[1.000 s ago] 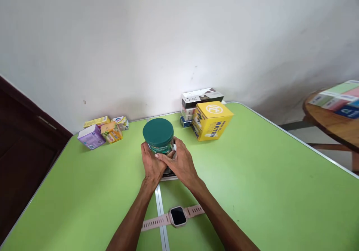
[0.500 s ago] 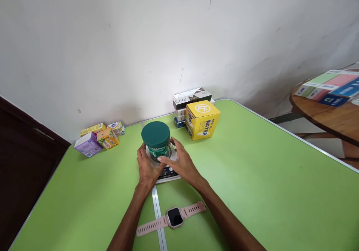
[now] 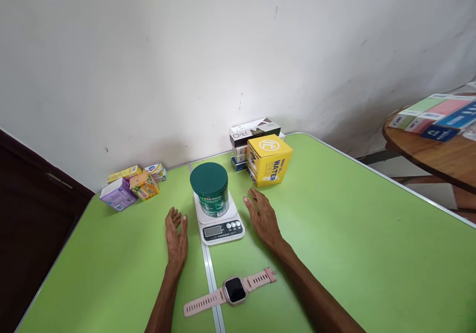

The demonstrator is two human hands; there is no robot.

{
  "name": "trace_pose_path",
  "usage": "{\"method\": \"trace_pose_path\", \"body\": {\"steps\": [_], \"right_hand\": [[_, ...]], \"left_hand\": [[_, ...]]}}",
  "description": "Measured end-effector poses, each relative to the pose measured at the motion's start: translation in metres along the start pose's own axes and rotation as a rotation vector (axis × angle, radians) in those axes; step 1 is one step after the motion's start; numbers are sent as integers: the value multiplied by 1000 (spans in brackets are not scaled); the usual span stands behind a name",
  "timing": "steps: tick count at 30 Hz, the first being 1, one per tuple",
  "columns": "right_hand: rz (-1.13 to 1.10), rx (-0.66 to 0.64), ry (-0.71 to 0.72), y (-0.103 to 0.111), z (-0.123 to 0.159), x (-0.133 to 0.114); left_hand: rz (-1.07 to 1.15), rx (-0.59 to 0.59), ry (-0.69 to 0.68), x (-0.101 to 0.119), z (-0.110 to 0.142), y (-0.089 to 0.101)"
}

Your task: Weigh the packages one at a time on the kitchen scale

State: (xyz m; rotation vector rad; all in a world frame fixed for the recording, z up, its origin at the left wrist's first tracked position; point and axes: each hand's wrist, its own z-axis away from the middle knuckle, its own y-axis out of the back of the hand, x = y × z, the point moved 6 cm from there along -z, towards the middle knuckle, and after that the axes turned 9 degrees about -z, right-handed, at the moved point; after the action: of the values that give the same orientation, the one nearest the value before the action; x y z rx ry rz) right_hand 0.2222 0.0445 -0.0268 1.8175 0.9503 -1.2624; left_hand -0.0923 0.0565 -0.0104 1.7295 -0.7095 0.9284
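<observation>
A jar with a dark green lid (image 3: 209, 180) stands upright on the platform of a white kitchen scale (image 3: 223, 231), whose grey display looks blank. My left hand (image 3: 176, 236) is to the left of the scale, apart from it, palm turned inward and fingers loosely bent and empty. To the right of the scale, my right hand (image 3: 263, 219) is also open and holds nothing. A smartwatch with a pink strap (image 3: 235, 291) lies stretched out on the table nearer to me, between my forearms.
Behind the scale, a yellow box (image 3: 269, 162) stands before a stack of flat boxes (image 3: 255, 130) by the wall. Several small boxes, one purple (image 3: 119, 194), sit at the far left of the green table (image 3: 353, 253). A round wooden table (image 3: 420, 149) at right bears more boxes.
Both hands have let go of the jar and drawn apart, left hand to the left and right hand to the right. The scale under the jar now shows fully.
</observation>
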Motion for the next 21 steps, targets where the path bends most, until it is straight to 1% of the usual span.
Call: {"method": "trace_pose_path", "body": {"steps": [2, 4, 6, 7, 9, 11, 14, 16, 18, 19, 21], "right_hand": [[-33, -18, -32, 2, 1, -1], [-80, -28, -32, 4, 2, -7], [-138, -50, 22, 2, 3, -21], [-163, -70, 64, -2, 2, -30], [-191, -120, 134, -14, 0, -49], [-192, -168, 158, -33, -4, -66], [-156, -191, 126, -60, -11, -84], [-139, -167, 94, -70, -13, -92], [-139, -133, 85, -68, -10, -98], [-143, -119, 91, -63, -6, -101], [-145, -91, 110, -45, 4, -104]], "left_hand": [[10, 2, -3, -1, 0, 1], [30, 2, 16, -1, 1, 2], [53, 14, 44, 3, 3, 2], [62, 26, 43, 10, 4, 3], [71, 34, -12, 32, 5, 2], [70, -6, -101, 62, 3, -4], [76, -117, -206, 102, -4, -18], [98, -179, -250, 118, -7, -26], [113, -207, -280, 128, -3, -30], [110, -205, -290, 132, 2, -30], [88, -203, -331, 139, 17, -28]]}}
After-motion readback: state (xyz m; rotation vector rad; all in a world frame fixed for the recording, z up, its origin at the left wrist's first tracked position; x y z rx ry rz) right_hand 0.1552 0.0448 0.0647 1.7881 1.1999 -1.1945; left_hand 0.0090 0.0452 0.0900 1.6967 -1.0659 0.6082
